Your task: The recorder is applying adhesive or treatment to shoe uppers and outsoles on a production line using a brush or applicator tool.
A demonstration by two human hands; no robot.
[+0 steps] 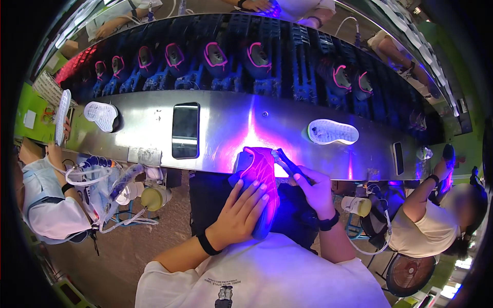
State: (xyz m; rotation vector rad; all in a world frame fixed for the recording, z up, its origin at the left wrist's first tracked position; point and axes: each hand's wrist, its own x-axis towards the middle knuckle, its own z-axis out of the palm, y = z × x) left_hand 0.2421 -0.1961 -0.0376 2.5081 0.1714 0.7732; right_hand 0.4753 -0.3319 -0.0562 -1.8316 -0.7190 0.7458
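Observation:
A dark shoe upper (263, 167) with glowing pink lines stands lengthwise before me, its far end by the bench edge. My left hand (240, 218) lies over its left side, fingers stretched along it and steadying it; the thumb is hidden. My right hand (316, 190) is closed round the dark handle of a brush (291, 165). The brush tip meets or nearly meets the upper's far right side; I cannot tell which. Purple light falls on the upper and both hands.
On the metal bench (226, 143) lie a black phone (185, 131), white soles (333, 132) at right and left, and a smaller phone (398, 158). Beyond runs a conveyor (300, 61) carrying several dark shoe uppers (215, 56). Co-workers sit left (54, 197), right (429, 220) and across.

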